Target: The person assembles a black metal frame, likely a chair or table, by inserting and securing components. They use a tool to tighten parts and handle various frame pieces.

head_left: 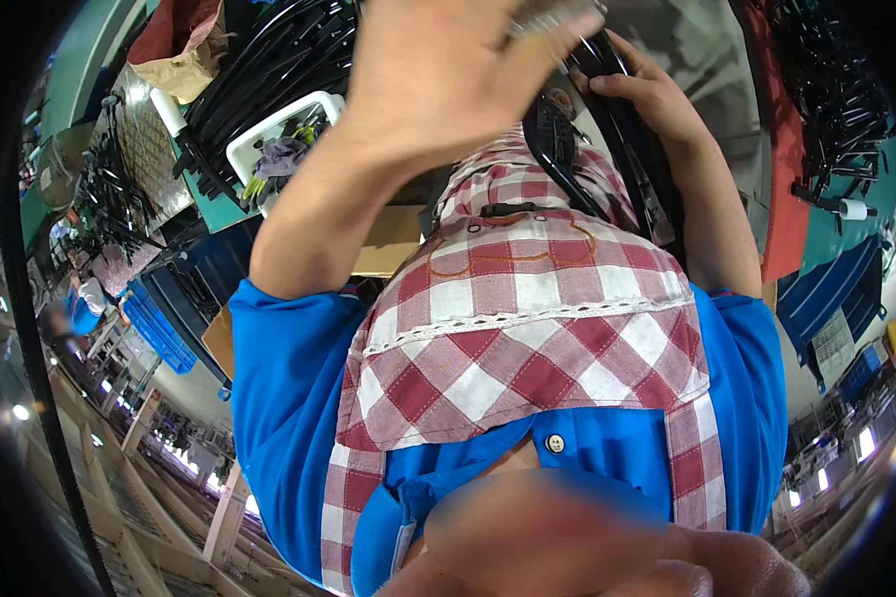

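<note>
My left hand is raised at the top middle, slightly blurred, and its fingertips run past the upper edge. Between its thumb and fingers shows a bit of a shiny, silvery or see-through thing, whose kind I cannot tell. To its right, my right hand is closed round long, glossy black strips. These strips slant down across my lap toward the checked apron. A curved black piece lies beside them, partly hidden by my left hand.
Black parts are heaped at the upper left and the far right. A white bin with gloves stands beyond my left forearm. A red edge borders the right side. Blue crates sit lower left.
</note>
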`<state>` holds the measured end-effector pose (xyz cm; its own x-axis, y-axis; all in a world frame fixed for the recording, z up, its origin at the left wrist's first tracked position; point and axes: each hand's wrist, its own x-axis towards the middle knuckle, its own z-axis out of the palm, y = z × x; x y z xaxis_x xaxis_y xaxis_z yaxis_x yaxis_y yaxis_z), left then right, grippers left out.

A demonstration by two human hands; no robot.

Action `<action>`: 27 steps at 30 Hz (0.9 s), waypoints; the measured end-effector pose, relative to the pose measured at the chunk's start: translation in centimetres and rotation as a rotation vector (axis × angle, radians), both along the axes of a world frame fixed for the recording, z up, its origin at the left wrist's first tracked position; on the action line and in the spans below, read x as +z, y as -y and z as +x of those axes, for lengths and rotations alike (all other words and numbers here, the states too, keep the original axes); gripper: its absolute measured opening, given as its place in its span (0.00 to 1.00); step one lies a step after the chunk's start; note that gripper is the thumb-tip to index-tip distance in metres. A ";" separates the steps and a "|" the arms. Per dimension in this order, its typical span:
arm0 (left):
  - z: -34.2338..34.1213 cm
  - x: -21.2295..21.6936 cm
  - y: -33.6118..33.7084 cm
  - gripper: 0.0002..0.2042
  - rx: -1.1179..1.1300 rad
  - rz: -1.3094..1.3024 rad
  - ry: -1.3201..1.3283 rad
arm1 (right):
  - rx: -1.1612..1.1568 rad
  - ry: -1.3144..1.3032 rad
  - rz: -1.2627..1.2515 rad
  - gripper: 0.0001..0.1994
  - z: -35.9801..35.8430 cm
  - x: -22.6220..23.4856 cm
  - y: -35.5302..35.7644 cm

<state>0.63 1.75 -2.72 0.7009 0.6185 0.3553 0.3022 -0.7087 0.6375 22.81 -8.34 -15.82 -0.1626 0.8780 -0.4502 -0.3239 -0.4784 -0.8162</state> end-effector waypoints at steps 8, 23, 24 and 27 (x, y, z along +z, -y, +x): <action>-3.6 -8.0 0.8 0.13 0.107 0.031 0.098 | -0.091 0.137 0.180 0.40 -1.8 3.3 1.1; 4.0 -8.1 5.5 0.21 -0.092 0.307 -0.168 | -0.047 0.130 0.244 0.14 -0.7 2.3 3.5; 3.6 -8.3 5.3 0.21 -0.104 0.222 -0.066 | -0.008 0.108 0.256 0.13 -0.3 1.8 3.4; 3.5 -10.1 5.1 0.21 -0.087 0.201 0.049 | 0.037 0.064 0.292 0.13 -0.8 2.0 3.2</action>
